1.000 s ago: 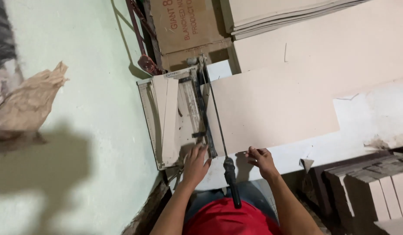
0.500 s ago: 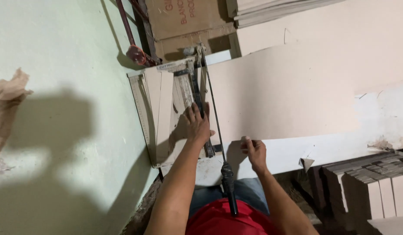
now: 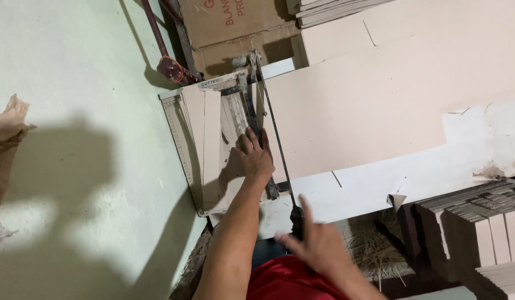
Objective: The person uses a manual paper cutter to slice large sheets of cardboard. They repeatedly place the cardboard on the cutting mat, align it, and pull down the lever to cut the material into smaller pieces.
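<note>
Nearest, the right hand [image 3: 316, 244] is blurring with fingers spread, reaching at the black handle [image 3: 296, 218] of the cutter's lever arm [image 3: 274, 133]; whether it is gripping is unclear. Farther on, the left hand [image 3: 252, 158] is pressing flat, open-palmed, on the paper cutter [image 3: 213, 139] beside the blade. A large beige board sheet [image 3: 357, 116] is lying right of the arm. Cardboard boxes [image 3: 235, 28] are standing farthest.

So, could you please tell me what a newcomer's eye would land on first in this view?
Probably the left hand pressing flat on the paper cutter at centre, with the big beige sheet spread to its right. Next, the blurred right hand at the cutter's black handle near the bottom, grip unclear.
</note>
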